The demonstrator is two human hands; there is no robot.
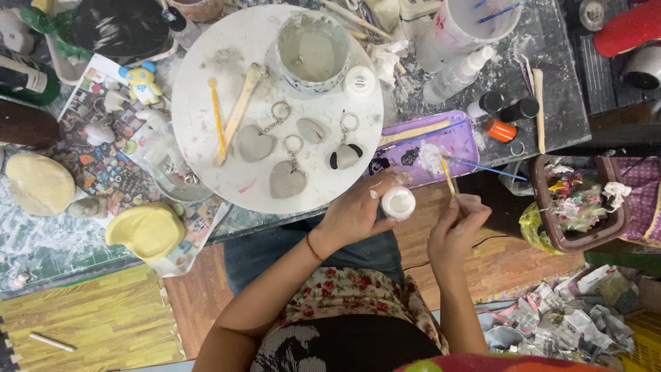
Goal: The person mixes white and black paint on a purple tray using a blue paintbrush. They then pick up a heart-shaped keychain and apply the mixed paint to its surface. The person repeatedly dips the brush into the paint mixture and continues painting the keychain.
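Head view: left hand [354,213] clamped round small white paint jar [398,203] (mouth up, over the lap); right hand [454,231] pinching yellow-handled brush [448,176] just right of jar; brush axis leaning away toward purple tray [460,134].

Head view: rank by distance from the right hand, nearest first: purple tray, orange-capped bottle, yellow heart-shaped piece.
1. Purple tray, just above the right hand on the table edge.
2. Orange-capped bottle, up and to the right, beyond the tray's corner.
3. Yellow heart-shaped piece, far across on the left side, past the left hand.
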